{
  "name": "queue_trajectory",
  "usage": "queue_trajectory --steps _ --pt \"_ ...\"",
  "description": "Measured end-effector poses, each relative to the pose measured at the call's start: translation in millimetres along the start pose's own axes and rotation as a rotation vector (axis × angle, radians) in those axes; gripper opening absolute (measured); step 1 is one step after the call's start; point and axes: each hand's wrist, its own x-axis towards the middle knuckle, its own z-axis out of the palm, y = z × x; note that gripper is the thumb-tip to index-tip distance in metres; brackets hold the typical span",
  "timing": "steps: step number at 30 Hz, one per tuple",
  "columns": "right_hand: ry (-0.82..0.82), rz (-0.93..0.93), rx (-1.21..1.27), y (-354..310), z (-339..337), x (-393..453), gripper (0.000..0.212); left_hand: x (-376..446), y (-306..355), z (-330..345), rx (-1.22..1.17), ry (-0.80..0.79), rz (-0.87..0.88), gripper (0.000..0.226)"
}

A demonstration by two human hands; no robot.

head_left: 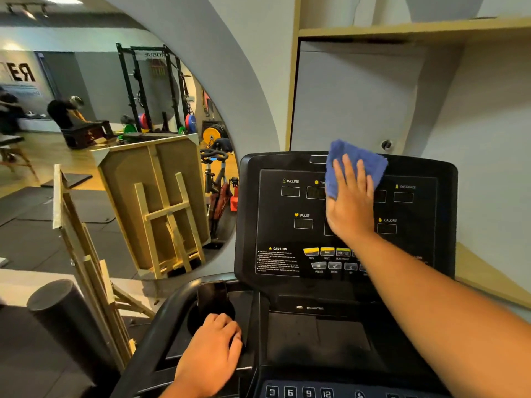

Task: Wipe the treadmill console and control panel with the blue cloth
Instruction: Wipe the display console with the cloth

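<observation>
Right hand (349,202) flat, fingers straight, pressing blue cloth (355,165) onto console (275,205) upper centre, cloth overhanging top edge. Panel bare left and right. Left hand (211,354) rests, fingers curled, on tray edge (247,326).

console (250,214) upright, black | blue cloth (356,165) flat against its top edge, centre | lower tray (319,337) | phone (212,295) in left cup holder

Right hand (349,202) outstretched, fingers flat and straight — left hand (211,354) low, fingers curled downward.
</observation>
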Motion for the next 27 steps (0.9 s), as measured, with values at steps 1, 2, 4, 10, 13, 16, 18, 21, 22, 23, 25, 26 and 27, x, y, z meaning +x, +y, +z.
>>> queue_trajectory --steps 1,2,4,10,13,16,18,21,22,23,25,26,27 --pt "0.013 0.083 0.006 -15.3 1.2 2.0 0.069 0.4 0.9 0.3 -0.004 0.0 0.002 0.052" --pt "0.018 0.125 0.024 -34.6 1.9 5.1 0.072 0.4 1.7 0.8 -0.006 0.002 0.005 0.051" --pt "-0.016 -0.007 0.048 -75.0 4.3 10.1 0.078 0.7 0.2 1.6 0.003 0.002 0.008 0.048" --pt "-0.073 -0.488 0.026 -89.6 10.8 22.8 0.077 5.8 -5.0 4.7 0.002 0.009 0.013 0.051" --pt "-0.035 -0.241 0.036 -37.1 5.7 23.6 0.078 5.6 -6.2 5.8 0.015 0.014 0.002 0.049" --pt "0.024 0.06 0.02 -3.9 3.8 9.0 0.071 4.4 -7.2 5.5 0.016 -0.004 -0.001 0.054" --pt "0.032 0.12 0.018 -12.1 7.9 1.6 0.073 5.0 -4.8 3.9 0.017 -0.024 -0.011 0.059" --pt "-0.026 -0.166 -0.059 -25.6 19.1 -25.9 0.088 5.6 -4.9 1.1 -0.005 -0.022 -0.024 0.067" --pt "-0.065 -0.326 -0.082 -23.0 24.8 -41.2 0.092 5.9 -5.7 -0.1 -0.005 -0.02 -0.022 0.069" --pt "-0.11 -0.474 -0.111 -15.9 28.1 -56.1 0.092 6.4 -5.8 -1.0 -0.001 -0.019 -0.019 0.069" --pt "-0.159 -0.693 -0.155 8.7 30.7 -72.8 0.083 7.5 -4.3 -0.1 0.008 -0.015 -0.01 0.069" --pt "-0.165 -0.746 -0.151 23.1 29.3 -75.2 0.08 7.1 -3.2 0.8 0.01 -0.018 -0.008 0.069" --pt "-0.169 -0.738 -0.132 37.2 26.8 -75.3 0.08 6.8 -2.6 1.5 0.01 -0.018 -0.007 0.069"
